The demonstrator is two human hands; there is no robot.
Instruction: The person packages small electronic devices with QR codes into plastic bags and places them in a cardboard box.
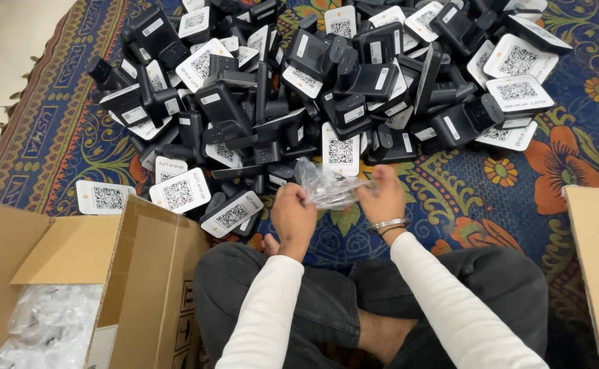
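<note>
**Head view: both hands on a clear plastic bag**

Head view shows me cross-legged on the patterned rug [450, 198], my left hand [292, 213] and right hand [381, 195] both pinching a crumpled clear plastic bag [327, 186] just in front of the pile of black stands with white code cards [327, 89]. To do this well, I judge I should grip opposite edges and pull them apart gently so the film doesn't tear. The bag's long axis runs roughly left to right between my hands; which end is the mouth I cannot tell. An open cardboard box [135, 273] of similar bags sits by my left knee.
</note>
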